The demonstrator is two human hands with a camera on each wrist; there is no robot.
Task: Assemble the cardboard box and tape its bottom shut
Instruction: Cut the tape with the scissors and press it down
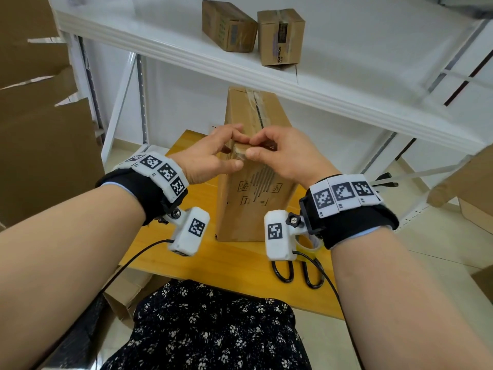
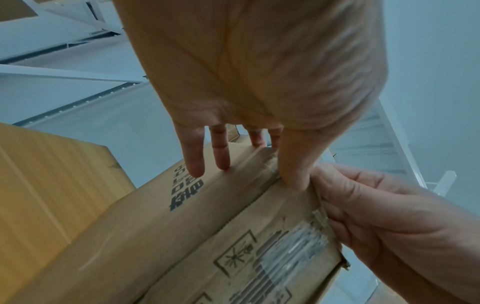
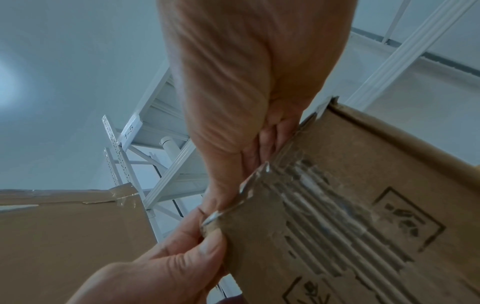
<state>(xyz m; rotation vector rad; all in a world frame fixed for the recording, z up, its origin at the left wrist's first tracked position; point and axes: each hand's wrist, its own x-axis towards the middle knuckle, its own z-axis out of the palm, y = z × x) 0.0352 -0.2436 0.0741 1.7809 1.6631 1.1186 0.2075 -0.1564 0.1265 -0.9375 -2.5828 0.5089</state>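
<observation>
Wooden worktop: left grip and right grip pinch the standing cardboard box's top edge, probably flattening tape

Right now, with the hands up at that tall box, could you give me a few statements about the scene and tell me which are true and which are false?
1. The left hand and the right hand both hold the near top edge of the cardboard box. True.
2. The cardboard box lies flat on the floor. False: it stands upright on the wooden table.
3. The right hand holds the scissors. False: they lie on the table under the right wrist, touched by neither hand.
4. Two small cardboard boxes sit side by side on the white shelf above. True.
</observation>
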